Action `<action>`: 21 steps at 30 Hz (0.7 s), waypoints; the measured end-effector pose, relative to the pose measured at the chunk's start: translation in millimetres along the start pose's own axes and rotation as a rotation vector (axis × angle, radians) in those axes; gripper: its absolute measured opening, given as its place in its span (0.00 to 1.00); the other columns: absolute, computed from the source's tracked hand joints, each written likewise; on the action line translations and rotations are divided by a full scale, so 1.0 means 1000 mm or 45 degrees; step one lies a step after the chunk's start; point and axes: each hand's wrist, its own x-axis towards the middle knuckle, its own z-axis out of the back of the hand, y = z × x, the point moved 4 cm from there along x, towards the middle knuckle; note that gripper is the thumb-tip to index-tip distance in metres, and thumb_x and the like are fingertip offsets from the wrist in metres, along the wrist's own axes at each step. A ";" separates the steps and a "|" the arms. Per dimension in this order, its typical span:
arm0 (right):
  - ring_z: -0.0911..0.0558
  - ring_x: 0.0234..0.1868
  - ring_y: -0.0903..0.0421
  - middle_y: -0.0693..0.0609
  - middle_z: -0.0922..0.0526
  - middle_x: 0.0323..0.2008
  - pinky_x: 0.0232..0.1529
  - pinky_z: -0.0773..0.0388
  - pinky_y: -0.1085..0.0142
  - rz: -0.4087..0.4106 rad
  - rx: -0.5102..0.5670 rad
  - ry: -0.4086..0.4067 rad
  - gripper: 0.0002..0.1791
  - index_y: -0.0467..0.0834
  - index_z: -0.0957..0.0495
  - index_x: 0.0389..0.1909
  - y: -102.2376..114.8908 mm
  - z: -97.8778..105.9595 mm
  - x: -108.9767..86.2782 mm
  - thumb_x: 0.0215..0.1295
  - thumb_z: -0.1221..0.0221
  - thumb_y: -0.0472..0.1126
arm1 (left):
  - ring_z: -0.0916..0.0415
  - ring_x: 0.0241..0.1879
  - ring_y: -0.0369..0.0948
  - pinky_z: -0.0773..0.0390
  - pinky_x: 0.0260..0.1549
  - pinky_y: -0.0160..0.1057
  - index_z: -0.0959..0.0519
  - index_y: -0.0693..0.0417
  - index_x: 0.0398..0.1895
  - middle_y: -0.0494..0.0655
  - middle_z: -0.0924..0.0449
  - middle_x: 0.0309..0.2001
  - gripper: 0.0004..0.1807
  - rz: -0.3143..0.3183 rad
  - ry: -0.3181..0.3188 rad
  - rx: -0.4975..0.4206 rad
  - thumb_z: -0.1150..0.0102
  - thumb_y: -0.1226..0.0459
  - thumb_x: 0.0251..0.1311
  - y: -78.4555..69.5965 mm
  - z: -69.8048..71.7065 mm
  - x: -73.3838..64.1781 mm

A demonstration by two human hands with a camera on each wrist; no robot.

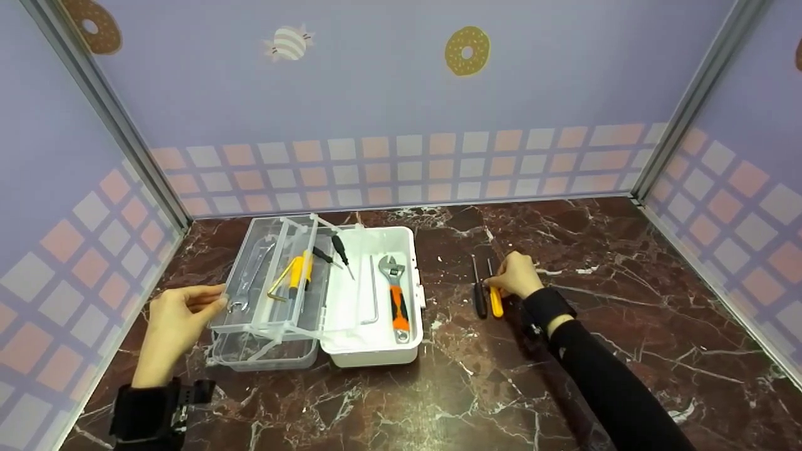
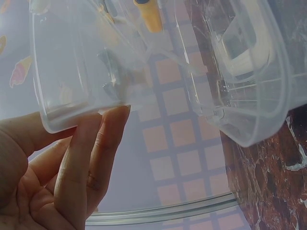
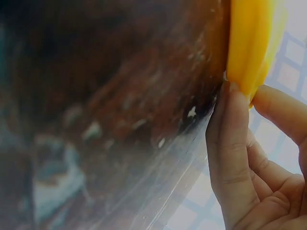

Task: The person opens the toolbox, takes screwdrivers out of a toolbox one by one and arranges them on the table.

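Observation:
My left hand [image 1: 178, 316] pinches the front left edge of a clear plastic tray [image 2: 62, 108], part of an opened toolbox. In that tray lie a wrench [image 1: 254, 275], a yellow-and-black tool [image 1: 301, 272], a brass-coloured hex key [image 1: 280, 280] and small black screwdrivers [image 1: 339, 249]. The white toolbox base [image 1: 369, 359] holds an adjustable wrench [image 1: 396, 300] with an orange-and-black handle and a long silver hex key [image 1: 374, 291]. On the right, my right hand [image 1: 517, 275] pinches a yellow screwdriver [image 3: 249, 43] lying on the table. A black screwdriver [image 1: 480, 300] lies just left of it.
The clear lid [image 1: 269, 362] lies under the tray, left of the white base. Dark red marble-patterned tabletop [image 1: 476, 388] spreads around the toolbox. Lilac walls [image 1: 388, 81] with checked borders enclose the back and both sides.

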 end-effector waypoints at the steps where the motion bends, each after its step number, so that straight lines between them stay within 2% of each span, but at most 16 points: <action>1: 0.23 0.09 0.64 0.40 0.16 0.16 0.12 0.23 0.72 0.000 -0.005 0.002 0.13 0.31 0.18 0.19 0.000 0.000 0.000 0.53 0.29 0.36 | 0.14 0.40 0.58 0.25 0.30 0.14 0.17 0.65 0.50 0.64 0.14 0.43 0.17 -0.004 -0.005 0.004 0.34 0.65 0.60 0.000 0.000 0.000; 6: 0.22 0.09 0.63 0.39 0.15 0.18 0.13 0.22 0.71 -0.017 -0.029 -0.003 0.13 0.31 0.18 0.19 0.003 0.002 -0.001 0.52 0.28 0.36 | 0.14 0.40 0.58 0.26 0.30 0.13 0.17 0.64 0.49 0.63 0.13 0.42 0.15 -0.023 -0.030 0.025 0.33 0.66 0.60 -0.002 0.000 0.000; 21: 0.21 0.11 0.62 0.37 0.14 0.22 0.14 0.20 0.70 -0.020 -0.101 0.042 0.13 0.30 0.17 0.22 0.004 0.007 -0.002 0.53 0.28 0.38 | 0.14 0.40 0.57 0.24 0.29 0.17 0.17 0.65 0.50 0.63 0.14 0.43 0.17 0.003 -0.011 0.016 0.33 0.65 0.60 0.001 -0.001 0.001</action>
